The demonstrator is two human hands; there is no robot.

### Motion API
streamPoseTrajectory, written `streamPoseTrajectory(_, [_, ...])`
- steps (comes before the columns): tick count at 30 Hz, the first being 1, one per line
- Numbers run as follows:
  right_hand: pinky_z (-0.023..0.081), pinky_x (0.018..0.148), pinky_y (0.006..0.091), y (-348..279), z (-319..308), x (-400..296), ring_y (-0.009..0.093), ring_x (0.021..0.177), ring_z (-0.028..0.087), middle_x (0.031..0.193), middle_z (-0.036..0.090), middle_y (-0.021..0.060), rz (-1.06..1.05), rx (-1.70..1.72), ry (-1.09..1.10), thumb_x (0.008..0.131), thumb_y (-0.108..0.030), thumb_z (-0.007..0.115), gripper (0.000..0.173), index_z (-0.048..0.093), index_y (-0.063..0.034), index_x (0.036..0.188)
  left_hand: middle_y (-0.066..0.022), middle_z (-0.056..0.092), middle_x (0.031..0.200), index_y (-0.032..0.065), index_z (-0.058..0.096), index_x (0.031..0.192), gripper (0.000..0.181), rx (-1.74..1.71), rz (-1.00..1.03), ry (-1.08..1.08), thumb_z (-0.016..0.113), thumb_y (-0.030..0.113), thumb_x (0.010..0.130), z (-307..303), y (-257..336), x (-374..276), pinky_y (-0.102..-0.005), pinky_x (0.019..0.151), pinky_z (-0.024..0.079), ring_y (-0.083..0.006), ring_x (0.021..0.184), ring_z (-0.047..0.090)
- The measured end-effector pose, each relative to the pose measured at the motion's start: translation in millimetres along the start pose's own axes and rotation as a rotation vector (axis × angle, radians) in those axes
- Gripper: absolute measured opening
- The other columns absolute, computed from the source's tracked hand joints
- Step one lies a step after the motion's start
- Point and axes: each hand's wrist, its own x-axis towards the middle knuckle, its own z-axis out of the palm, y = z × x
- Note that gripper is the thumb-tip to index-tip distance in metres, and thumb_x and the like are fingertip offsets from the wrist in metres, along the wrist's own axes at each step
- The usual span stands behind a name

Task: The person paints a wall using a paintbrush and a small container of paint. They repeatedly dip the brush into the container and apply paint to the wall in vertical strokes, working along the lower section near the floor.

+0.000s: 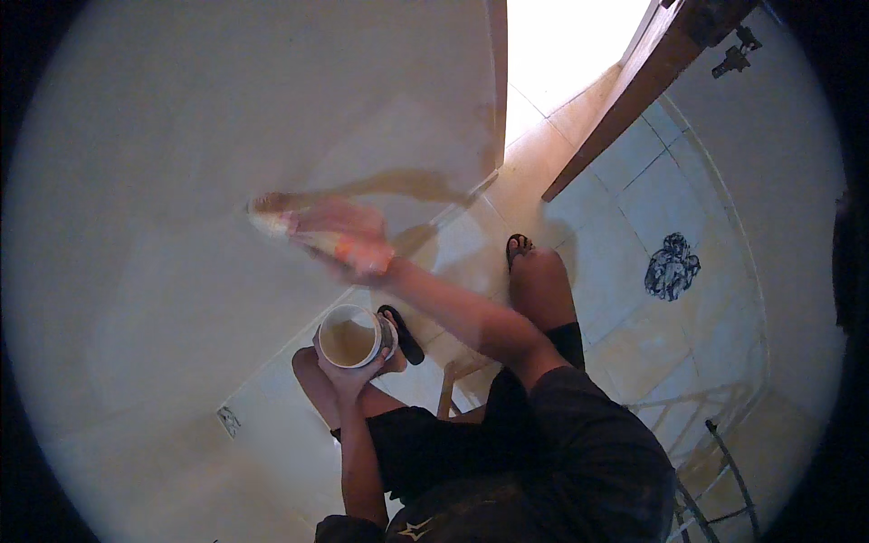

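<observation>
My right hand [353, 237] is blurred by motion against the pale wall [170, 136]. It is shut on the handle of a brush [271, 214], whose far end lies at or close to the wall; whether it touches cannot be told. Below it, my left hand [349, 373] grips a white round tub [348, 336] by its side, over my bent left leg. The tub's open top faces up, and something light-coloured shows inside.
A wooden stool [448, 390] is partly visible beneath me. A wooden door [611, 108] stands open at the upper right, beside a bright doorway. A crumpled dark-and-white bundle [672, 267] lies on the tiled floor. A metal rack [733, 468] stands at the lower right.
</observation>
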Motion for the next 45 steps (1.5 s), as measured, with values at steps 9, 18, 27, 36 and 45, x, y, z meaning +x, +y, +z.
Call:
streamPoseTrajectory(9, [0.060, 0.092, 0.0345, 66, -143, 54, 0.022, 0.102, 0.069, 0.113, 0.070, 0.0133, 0.306, -0.112, 0.783, 0.090, 0.003, 0.074, 0.029, 0.064, 0.0034, 0.117, -0.0139, 0.059, 0.130, 0.0022, 0.043, 0.139, 0.117, 0.001, -0.065, -0.032, 0.103, 0.040, 0.046, 0, 4, 3, -0.0436, 0.105, 0.048, -0.0276, 0.122, 0.059])
streamPoseTrajectory(18, [0.060, 0.078, 0.0416, -6, 0, -8, 0.030, 0.099, 0.071, 0.116, 0.071, 0.0081, -0.073, -0.287, 0.016, 0.072, -0.015, 0.073, 0.030, 0.076, -0.0152, 0.103, -0.0137, 0.061, 0.128, 0.0011, 0.045, 0.138, 0.112, -0.004, -0.046, -0.035, 0.103, 0.035, 0.048, 0, 17, 7, -0.0419, 0.102, 0.050, -0.0268, 0.118, 0.062])
streamPoseTrajectory(27, [0.060, 0.074, 0.0364, 13, -36, 77, 0.026, 0.093, 0.072, 0.103, 0.075, 0.0081, -0.002, 0.054, 0.023, 0.077, -0.003, 0.079, 0.026, 0.076, -0.0096, 0.102, -0.0137, 0.064, 0.125, 0.0011, 0.047, 0.136, 0.110, -0.074, -0.046, -0.003, 0.103, 0.034, 0.047, 4, 28, 8, -0.0415, 0.101, 0.053, -0.0273, 0.115, 0.065])
streamPoseTrajectory(36, [0.063, 0.089, 0.0368, -15, -34, 96, 0.026, 0.105, 0.072, 0.116, 0.074, 0.0089, -0.319, -0.405, 0.025, 0.078, -0.005, 0.078, 0.021, 0.077, -0.0117, 0.097, -0.0139, 0.062, 0.128, 0.0012, 0.047, 0.137, 0.113, -0.073, -0.116, 0.002, 0.103, 0.035, 0.046, -4, 33, 9, -0.0419, 0.102, 0.052, -0.0272, 0.119, 0.063])
streamPoseTrajectory(45, [0.061, 0.086, 0.0393, -7, -47, 85, 0.030, 0.105, 0.071, 0.117, 0.073, 0.0100, -0.024, -0.246, -0.740, 0.077, -0.006, 0.072, 0.029, 0.074, -0.0079, 0.106, -0.0145, 0.065, 0.128, 0.0003, 0.048, 0.139, 0.114, -0.240, -0.096, 0.040, 0.104, 0.037, 0.046, -17, 39, 15, -0.0399, 0.103, 0.052, -0.0254, 0.118, 0.065])
